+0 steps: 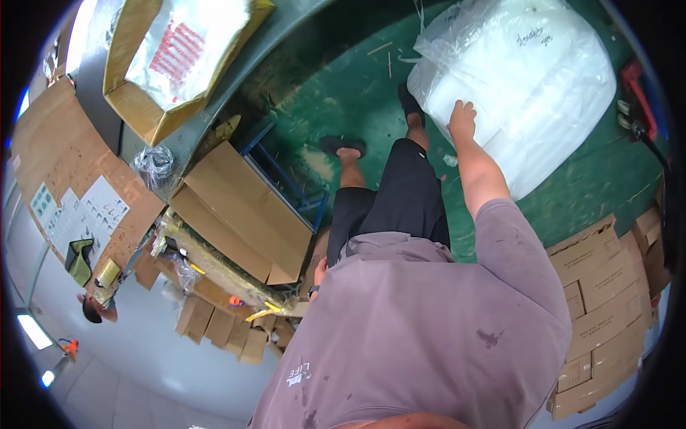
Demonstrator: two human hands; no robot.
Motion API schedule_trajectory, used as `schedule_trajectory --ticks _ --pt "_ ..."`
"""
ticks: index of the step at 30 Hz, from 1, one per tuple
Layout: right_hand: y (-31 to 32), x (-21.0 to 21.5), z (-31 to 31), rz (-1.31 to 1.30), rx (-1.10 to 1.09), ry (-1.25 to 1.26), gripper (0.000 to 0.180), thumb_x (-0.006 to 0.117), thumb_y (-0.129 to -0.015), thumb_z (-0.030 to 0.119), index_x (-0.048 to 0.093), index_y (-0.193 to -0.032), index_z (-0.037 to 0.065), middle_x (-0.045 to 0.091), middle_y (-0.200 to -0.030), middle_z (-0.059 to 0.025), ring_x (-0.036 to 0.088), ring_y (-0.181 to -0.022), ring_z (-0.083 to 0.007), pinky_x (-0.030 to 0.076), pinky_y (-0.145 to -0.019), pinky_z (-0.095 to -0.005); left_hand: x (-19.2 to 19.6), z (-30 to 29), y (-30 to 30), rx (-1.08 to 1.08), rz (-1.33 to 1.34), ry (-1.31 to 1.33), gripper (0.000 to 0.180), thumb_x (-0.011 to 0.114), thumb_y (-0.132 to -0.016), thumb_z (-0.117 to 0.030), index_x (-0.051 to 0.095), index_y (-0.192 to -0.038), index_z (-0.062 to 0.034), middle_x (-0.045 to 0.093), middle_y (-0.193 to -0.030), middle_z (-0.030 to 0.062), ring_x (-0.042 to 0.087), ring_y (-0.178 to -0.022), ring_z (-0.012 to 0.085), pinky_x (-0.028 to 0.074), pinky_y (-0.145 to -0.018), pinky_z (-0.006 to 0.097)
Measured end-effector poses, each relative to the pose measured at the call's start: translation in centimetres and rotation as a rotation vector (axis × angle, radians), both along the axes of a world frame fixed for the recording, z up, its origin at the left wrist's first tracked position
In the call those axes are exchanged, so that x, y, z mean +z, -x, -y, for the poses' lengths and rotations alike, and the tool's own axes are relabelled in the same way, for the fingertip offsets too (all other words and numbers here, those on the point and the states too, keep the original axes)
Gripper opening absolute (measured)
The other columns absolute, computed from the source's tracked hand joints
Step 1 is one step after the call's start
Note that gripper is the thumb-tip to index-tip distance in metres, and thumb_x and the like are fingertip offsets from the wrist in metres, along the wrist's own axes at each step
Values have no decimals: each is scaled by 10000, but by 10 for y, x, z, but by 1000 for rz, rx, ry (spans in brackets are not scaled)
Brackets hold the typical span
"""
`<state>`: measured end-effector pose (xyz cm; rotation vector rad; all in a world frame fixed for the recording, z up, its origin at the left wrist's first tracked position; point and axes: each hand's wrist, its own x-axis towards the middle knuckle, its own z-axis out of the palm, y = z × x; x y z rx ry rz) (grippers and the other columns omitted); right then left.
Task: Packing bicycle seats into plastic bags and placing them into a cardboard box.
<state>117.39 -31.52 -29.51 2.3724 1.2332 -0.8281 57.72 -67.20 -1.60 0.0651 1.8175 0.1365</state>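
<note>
My right arm reaches forward, and my right hand (pixel 463 121) is at the near left side of a large, bulging clear plastic bag (pixel 532 93) packed with white material. Its fingers look loosely apart and not wrapped round anything; whether they touch the plastic I cannot tell. The bag stands on the green floor, with dark handwriting on its upper part. Low at my left side, my left hand (pixel 320 272) shows only in part beside my shirt, with a dark band on the wrist. Most of its fingers are hidden.
Left of me are a brown cardboard box (pixel 239 207), a blue metal frame (pixel 286 182) and a bench with an open carton (pixel 132 107) holding white bags. Flattened cartons (pixel 607 314) are stacked at the right, near a red metal handle (pixel 638 100). A person (pixel 100 307) is farther left.
</note>
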Motion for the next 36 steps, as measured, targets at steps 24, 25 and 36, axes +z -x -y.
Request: schedule_trajectory --ticks 24,25,36 --pt "-16 -26 40 -78 249 -117 444 717 -979 185 591 -1398 108 382 -1628 -255 550 -1333 -523 583 -1052 -535 30 24 -82 -208 -216 -46 405 571 -1093 -52 621 -1492 -9 759 -1298 148 720 -1183 204 550 -1038 317" --pt "-12 -22 44 -141 239 -116 393 747 -968 255 667 -1314 86 537 -1538 -294 544 -1380 -514 545 -1097 -523 35 23 -78 -238 -228 -16 410 558 -1094 -39 612 -1499 -4 751 -1318 150 714 -1195 199 546 -1048 316" --pt "-56 37 26 -47 72 -144 302 572 -1077 266 730 -1119 13 773 -1131 -297 750 -1083 -476 589 -954 -562 -12 80 -39 -54 -225 -277 387 579 -1109 -129 646 -1475 -21 784 -1223 150 728 -1147 178 555 -1011 328"
